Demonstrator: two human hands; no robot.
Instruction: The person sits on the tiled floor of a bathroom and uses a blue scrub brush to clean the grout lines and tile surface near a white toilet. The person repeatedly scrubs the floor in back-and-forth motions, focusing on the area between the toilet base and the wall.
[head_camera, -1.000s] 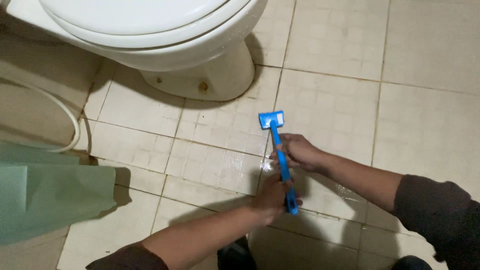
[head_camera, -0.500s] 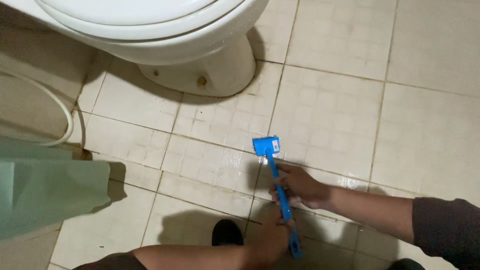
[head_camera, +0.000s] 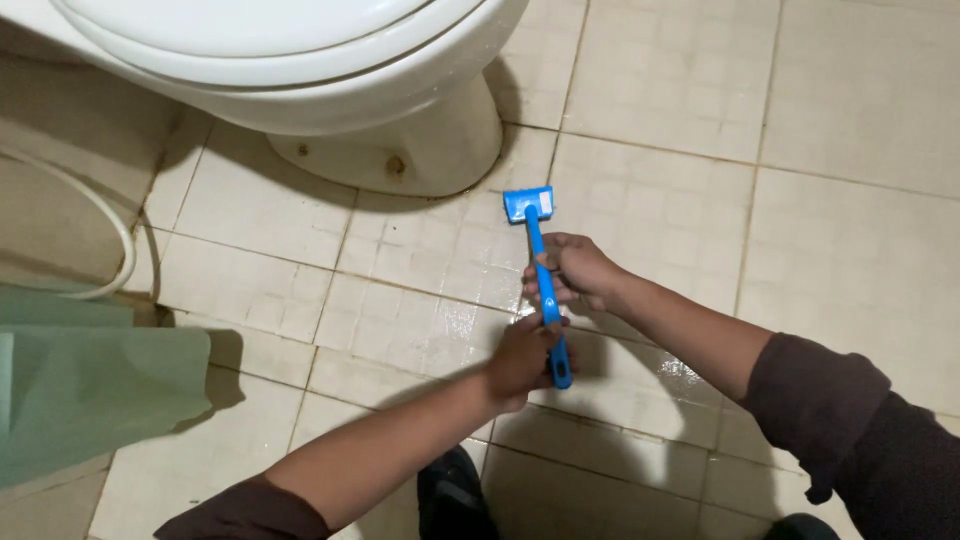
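Note:
A blue long-handled scrub brush (head_camera: 541, 262) lies head-down on the wet, cream tiled floor (head_camera: 850, 250), its head just in front of the white toilet base (head_camera: 420, 150). My right hand (head_camera: 573, 272) grips the middle of the handle. My left hand (head_camera: 522, 358) grips the lower end of the handle, nearer to me. Both arms wear dark sleeves pushed up to the elbow.
The white toilet bowl (head_camera: 260, 50) fills the top left. A pale hose (head_camera: 110, 230) curves along the left wall. A light green plastic object (head_camera: 90, 390) sits at the left edge. My dark shoe (head_camera: 455, 495) shows at the bottom.
The brush and both hands slid back toward me and then forward again toward the toilet base; the view shifted slightly with them.

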